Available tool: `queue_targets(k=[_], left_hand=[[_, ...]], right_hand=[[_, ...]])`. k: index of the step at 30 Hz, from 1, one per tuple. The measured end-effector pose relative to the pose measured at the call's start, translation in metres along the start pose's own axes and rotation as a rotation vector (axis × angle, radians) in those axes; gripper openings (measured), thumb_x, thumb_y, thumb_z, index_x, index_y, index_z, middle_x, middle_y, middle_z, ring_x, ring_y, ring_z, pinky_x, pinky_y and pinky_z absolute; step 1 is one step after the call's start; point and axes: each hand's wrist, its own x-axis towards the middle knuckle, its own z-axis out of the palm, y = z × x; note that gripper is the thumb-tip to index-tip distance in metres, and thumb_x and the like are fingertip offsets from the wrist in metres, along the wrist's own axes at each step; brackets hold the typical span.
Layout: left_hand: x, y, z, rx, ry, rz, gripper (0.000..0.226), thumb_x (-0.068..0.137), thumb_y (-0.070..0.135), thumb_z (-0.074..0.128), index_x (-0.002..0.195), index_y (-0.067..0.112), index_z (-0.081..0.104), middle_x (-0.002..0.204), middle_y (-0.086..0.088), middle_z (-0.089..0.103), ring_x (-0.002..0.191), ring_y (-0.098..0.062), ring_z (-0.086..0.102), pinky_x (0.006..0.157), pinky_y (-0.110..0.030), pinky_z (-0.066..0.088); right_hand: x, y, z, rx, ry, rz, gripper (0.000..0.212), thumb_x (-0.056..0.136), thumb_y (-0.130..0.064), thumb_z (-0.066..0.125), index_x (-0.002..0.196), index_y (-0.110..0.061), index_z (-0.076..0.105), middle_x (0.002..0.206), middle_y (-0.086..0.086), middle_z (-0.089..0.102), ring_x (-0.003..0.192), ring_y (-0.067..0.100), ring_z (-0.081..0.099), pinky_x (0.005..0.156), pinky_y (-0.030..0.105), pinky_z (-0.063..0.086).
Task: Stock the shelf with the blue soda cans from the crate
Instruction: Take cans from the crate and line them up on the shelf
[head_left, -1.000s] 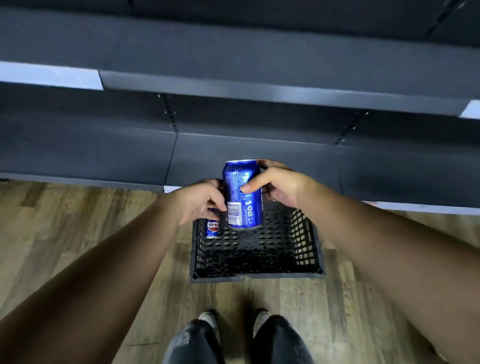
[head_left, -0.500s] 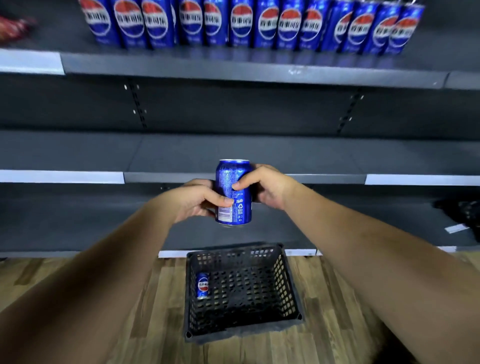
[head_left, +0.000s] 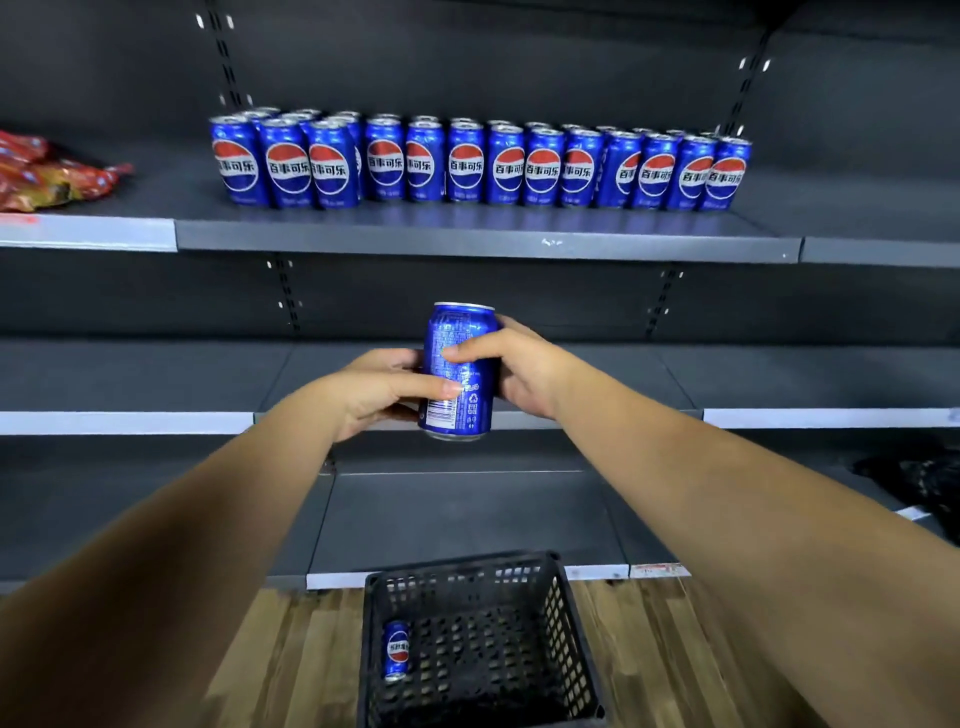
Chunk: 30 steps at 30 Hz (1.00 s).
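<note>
Dark grey shelf (head_left: 467, 244) carrying a long row of blue soda cans (head_left: 478, 163). Below on the wooden floor, a black crate (head_left: 571, 623) holding one can (head_left: 396, 650). Left hand (head_left: 374, 395) and right hand (head_left: 519, 369) together grasp an upright blue can (head_left: 460, 371) in mid-air.

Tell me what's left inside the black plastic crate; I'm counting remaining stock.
One blue soda can lies by the left wall of the black plastic lattice crate. The rest of the visible floor is bare; its near edge is out of frame.
</note>
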Motion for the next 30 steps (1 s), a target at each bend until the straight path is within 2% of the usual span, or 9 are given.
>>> queue_targets(k=[3, 8, 10, 13, 17, 20, 22, 27, 30], left_hand=[[-0.001, 0.013, -0.002, 0.042, -0.03, 0.013, 0.029, 0.068, 0.009, 0.076, 0.093, 0.017, 0.065, 0.079, 0.004, 0.074, 0.071, -0.009, 0.069, 0.069, -0.022, 0.054], [-0.002, 0.029, 0.005, 0.058, 0.001, 0.028, 0.027, 0.075, 0.007, 0.073, 0.098, 0.015, 0.062, 0.082, 0.002, 0.072, 0.075, -0.013, 0.066, 0.074, -0.029, 0.051], [-0.002, 0.032, 0.01, 0.044, 0.034, 0.037, 0.049, 0.065, 0.013, 0.077, 0.109, 0.013, 0.056, 0.094, -0.001, 0.07, 0.081, -0.015, 0.065, 0.075, -0.032, 0.051], [-0.002, 0.033, 0.015, -0.061, 0.051, 0.033, 0.071, 0.052, 0.022, 0.078, 0.117, 0.013, 0.049, 0.103, -0.004, 0.068, 0.089, -0.021, 0.065, 0.09, -0.042, 0.048], [-0.003, 0.034, 0.02, -0.214, -0.019, 0.038, 0.047, 0.06, 0.016, 0.072, 0.105, 0.014, 0.057, 0.085, -0.001, 0.073, 0.083, -0.021, 0.066, 0.092, -0.043, 0.047], [-0.006, 0.038, 0.025, -0.179, -0.014, 0.03, 0.023, 0.075, 0.005, 0.073, 0.094, 0.012, 0.063, 0.077, -0.002, 0.073, 0.078, -0.018, 0.066, 0.089, -0.041, 0.05], [-0.007, 0.039, 0.026, -0.125, 0.008, 0.026, 0.011, 0.084, 0.007, 0.065, 0.093, 0.012, 0.064, 0.077, -0.001, 0.073, 0.074, -0.016, 0.067, 0.083, -0.037, 0.053], [-0.006, 0.042, 0.023, -0.005, 0.111, 0.057, 0.022, 0.08, 0.013, 0.071, 0.101, 0.013, 0.065, 0.091, -0.005, 0.072, 0.085, -0.02, 0.068, 0.085, -0.037, 0.054], [-0.002, 0.048, 0.025, 0.051, 0.215, 0.117, 0.022, 0.076, 0.014, 0.077, 0.094, 0.016, 0.066, 0.086, 0.0, 0.072, 0.073, -0.011, 0.068, 0.067, -0.019, 0.055]], right_hand=[[0.001, -0.011, -0.001, -0.032, 0.014, -0.029, 0.052, 0.074, 0.001, 0.072, 0.123, -0.003, 0.055, 0.106, 0.013, 0.068, 0.093, 0.027, 0.067, 0.082, 0.039, 0.055], [0.001, -0.025, -0.003, -0.084, 0.05, -0.078, 0.053, 0.069, -0.002, 0.074, 0.119, -0.001, 0.058, 0.097, 0.012, 0.07, 0.085, 0.025, 0.067, 0.079, 0.037, 0.056], [0.0, -0.031, -0.006, -0.063, 0.022, -0.081, 0.056, 0.058, -0.004, 0.073, 0.113, -0.002, 0.06, 0.092, 0.011, 0.07, 0.082, 0.025, 0.067, 0.076, 0.035, 0.055], [-0.002, -0.039, -0.012, -0.016, -0.046, -0.079, 0.037, 0.054, -0.008, 0.063, 0.091, -0.007, 0.063, 0.078, 0.007, 0.069, 0.071, 0.021, 0.066, 0.071, 0.031, 0.056], [-0.007, -0.05, -0.014, 0.093, -0.106, -0.052, 0.029, 0.054, -0.005, 0.055, 0.082, -0.005, 0.063, 0.071, 0.007, 0.07, 0.067, 0.021, 0.066, 0.077, 0.033, 0.053], [-0.008, -0.053, -0.014, 0.143, -0.135, -0.009, 0.032, 0.056, 0.001, 0.057, 0.087, -0.004, 0.063, 0.078, 0.01, 0.07, 0.072, 0.023, 0.067, 0.081, 0.035, 0.053], [-0.006, -0.051, -0.014, 0.17, -0.153, 0.009, 0.031, 0.062, 0.001, 0.056, 0.092, -0.002, 0.063, 0.086, 0.013, 0.07, 0.08, 0.026, 0.067, 0.086, 0.038, 0.052], [-0.003, -0.053, -0.01, 0.128, -0.18, 0.022, 0.041, 0.059, -0.001, 0.065, 0.099, -0.002, 0.062, 0.095, 0.014, 0.067, 0.087, 0.026, 0.064, 0.085, 0.037, 0.051], [-0.001, -0.058, -0.01, 0.088, -0.179, -0.002, 0.034, 0.064, -0.016, 0.063, 0.096, -0.006, 0.064, 0.093, 0.011, 0.07, 0.087, 0.024, 0.065, 0.085, 0.036, 0.051]])
